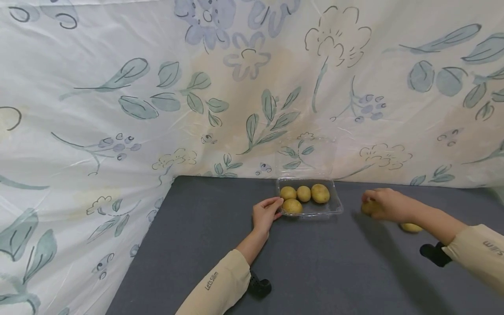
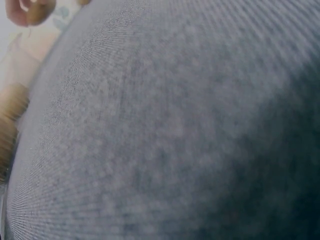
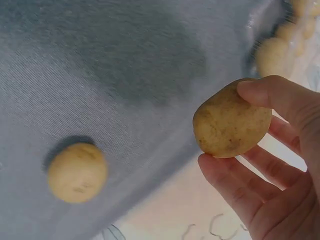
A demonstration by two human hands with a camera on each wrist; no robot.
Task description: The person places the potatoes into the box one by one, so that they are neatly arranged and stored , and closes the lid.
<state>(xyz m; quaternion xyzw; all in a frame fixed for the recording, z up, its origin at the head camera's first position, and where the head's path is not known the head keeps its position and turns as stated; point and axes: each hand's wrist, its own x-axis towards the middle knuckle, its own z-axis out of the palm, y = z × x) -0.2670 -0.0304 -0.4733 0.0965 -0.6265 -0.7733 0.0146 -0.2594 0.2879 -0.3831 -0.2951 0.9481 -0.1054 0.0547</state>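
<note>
While the left hand [image 1: 264,216] pinches the clear box [image 1: 336,204] at eight o'clock, we count four potatoes [image 1: 320,194] inside; the right hand [image 1: 389,204] grips a fifth potato [image 3: 232,122] at three o'clock, with one loose potato [image 1: 411,228] towards four.

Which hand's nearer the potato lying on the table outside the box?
Right. The right hand, gripping another potato, is just left of the lying potato in the head view; the left hand is farther off, at the box's left side.
</note>
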